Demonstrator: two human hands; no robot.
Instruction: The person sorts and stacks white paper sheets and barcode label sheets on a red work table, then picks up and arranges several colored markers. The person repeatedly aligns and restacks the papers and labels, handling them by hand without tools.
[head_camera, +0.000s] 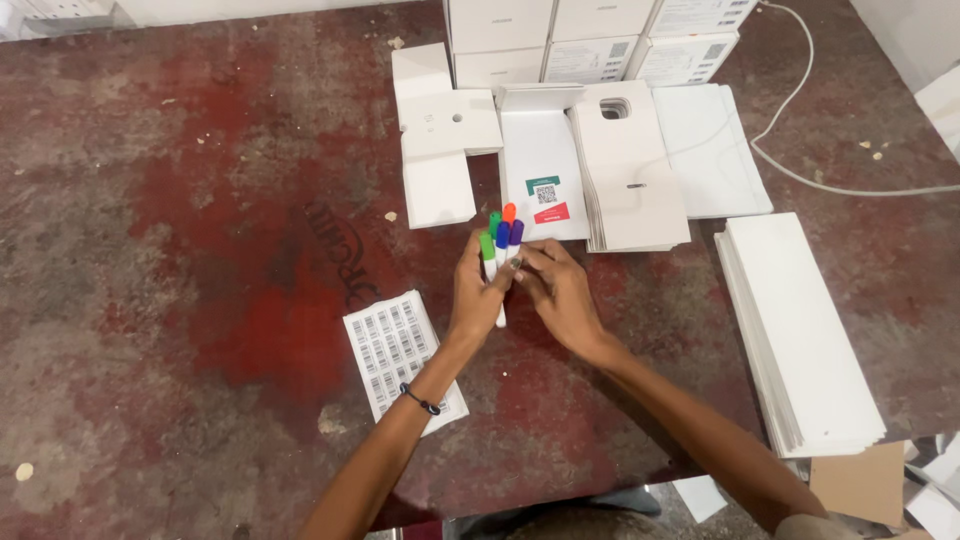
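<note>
Near the middle of the frame both hands meet over a small bunch of markers (502, 240) with white barrels and coloured caps: two green, one orange, one blue and one purple. The left hand (476, 295) has its grip closed around the barrels, holding the bunch upright-ish with the caps pointing toward the top of the frame. The right hand (560, 290) touches the bunch from the right side, its fingertips (522, 268) pinched on the barrels just below the caps. A dark band sits on the left wrist. The hands hover just above a worn, red-stained desk (200, 250). Below and left of the hands lies a sheet of barcode labels (392, 350), partly under the left forearm. Just above the markers lies a white card (540, 170) with a teal and a red sticker, beside a stack of flat white carton blanks (630, 170). An unfolded white box blank (440, 140) lies in the upper centre-left. White boxes (590, 35) are stacked at the top edge. A tall pile of white sheets (800, 330) lies at the right, and a white cable (800, 120) curves across the upper right.
</note>
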